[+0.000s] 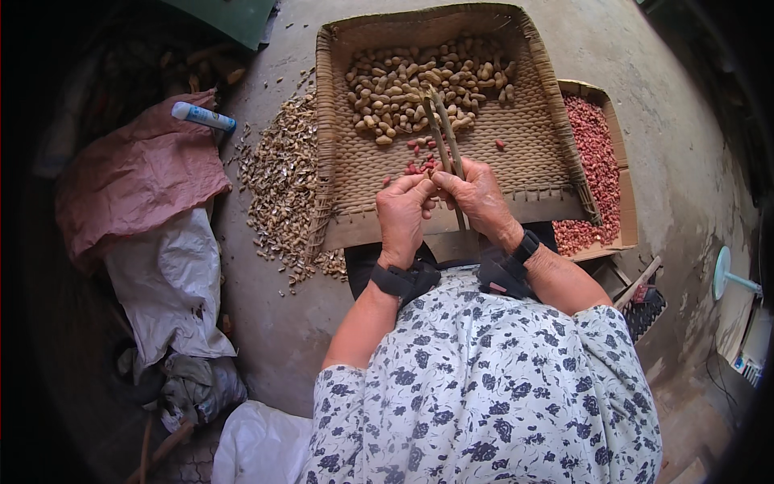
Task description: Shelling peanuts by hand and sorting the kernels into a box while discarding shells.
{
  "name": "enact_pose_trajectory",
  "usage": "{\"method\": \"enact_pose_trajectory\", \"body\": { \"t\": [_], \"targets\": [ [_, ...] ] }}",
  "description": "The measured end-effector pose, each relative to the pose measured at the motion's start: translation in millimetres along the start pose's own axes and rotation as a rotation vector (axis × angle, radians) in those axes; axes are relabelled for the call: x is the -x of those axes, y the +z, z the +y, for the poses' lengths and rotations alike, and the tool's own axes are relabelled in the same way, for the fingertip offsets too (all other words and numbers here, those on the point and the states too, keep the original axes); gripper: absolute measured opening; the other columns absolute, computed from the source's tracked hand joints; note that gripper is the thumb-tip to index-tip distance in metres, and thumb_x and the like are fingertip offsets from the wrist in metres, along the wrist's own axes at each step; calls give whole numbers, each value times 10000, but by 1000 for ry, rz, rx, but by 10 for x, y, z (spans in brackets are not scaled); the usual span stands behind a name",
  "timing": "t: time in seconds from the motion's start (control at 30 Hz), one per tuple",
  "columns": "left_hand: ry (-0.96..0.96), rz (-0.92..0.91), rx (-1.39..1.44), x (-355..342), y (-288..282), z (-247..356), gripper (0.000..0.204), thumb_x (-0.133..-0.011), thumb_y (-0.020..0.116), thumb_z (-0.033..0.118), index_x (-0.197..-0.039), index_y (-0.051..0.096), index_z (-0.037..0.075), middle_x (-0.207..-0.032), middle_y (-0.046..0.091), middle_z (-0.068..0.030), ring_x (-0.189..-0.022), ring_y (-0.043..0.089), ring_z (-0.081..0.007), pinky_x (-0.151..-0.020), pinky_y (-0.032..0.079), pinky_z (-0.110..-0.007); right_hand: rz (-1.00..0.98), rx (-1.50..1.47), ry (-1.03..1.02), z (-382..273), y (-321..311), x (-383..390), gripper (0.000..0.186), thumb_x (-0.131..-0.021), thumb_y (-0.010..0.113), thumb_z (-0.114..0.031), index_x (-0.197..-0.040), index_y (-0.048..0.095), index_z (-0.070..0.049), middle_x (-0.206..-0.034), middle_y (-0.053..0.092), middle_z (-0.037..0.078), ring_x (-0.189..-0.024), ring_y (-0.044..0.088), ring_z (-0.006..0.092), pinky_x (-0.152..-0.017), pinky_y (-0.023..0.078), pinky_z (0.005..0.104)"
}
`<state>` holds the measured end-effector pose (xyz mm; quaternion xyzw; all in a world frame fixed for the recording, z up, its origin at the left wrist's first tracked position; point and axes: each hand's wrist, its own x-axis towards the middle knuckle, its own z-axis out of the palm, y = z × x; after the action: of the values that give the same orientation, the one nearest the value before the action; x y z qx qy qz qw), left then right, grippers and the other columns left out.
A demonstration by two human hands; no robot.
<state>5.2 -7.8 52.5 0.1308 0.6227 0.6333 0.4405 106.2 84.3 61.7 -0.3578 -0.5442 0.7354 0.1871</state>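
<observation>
My left hand (401, 214) and my right hand (481, 202) meet fingertip to fingertip over the near side of a woven basket tray (532, 153). Pinched between them is a small brown peanut (430, 173), mostly covered by the fingers. A pair of thin wooden sticks (442, 121), joined at the far end like tongs, runs through my right hand and pokes out below it. Unshelled peanuts (411, 85) are heaped at the tray's far side. Several red kernels (418, 168) lie just beyond my fingertips.
Right of the tray, a cardboard box (627, 206) holds many red peanut kernels (592, 153). Broken shells (282, 177) are piled on the floor to the left. Further left are a reddish sack (145, 173), a white sack (165, 274) and a blue-white tube (203, 117).
</observation>
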Motion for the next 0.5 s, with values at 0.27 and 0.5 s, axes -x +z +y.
{"method": "enact_pose_trajectory", "body": {
  "t": [0.27, 0.5],
  "targets": [
    [-197, 125, 280, -339, -31, -184, 170, -890, 617, 162, -982, 612, 19, -794, 650, -28, -566, 578, -66, -409, 403, -151, 117, -248, 118, 276, -46, -328, 132, -879, 590, -137, -906, 593, -8, -708, 615, 35, -560, 549, 65, -452, 432, 194],
    [-223, 102, 279, -360, -172, -194, 117, -905, 593, 163, -956, 603, 58, -835, 645, -30, -659, 610, -98, -494, 465, -174, 190, -40, 19, 391, -249, -457, 109, -865, 628, -134, -873, 592, -32, -621, 554, -21, -464, 459, 31, -392, 331, 174]
  ]
}}
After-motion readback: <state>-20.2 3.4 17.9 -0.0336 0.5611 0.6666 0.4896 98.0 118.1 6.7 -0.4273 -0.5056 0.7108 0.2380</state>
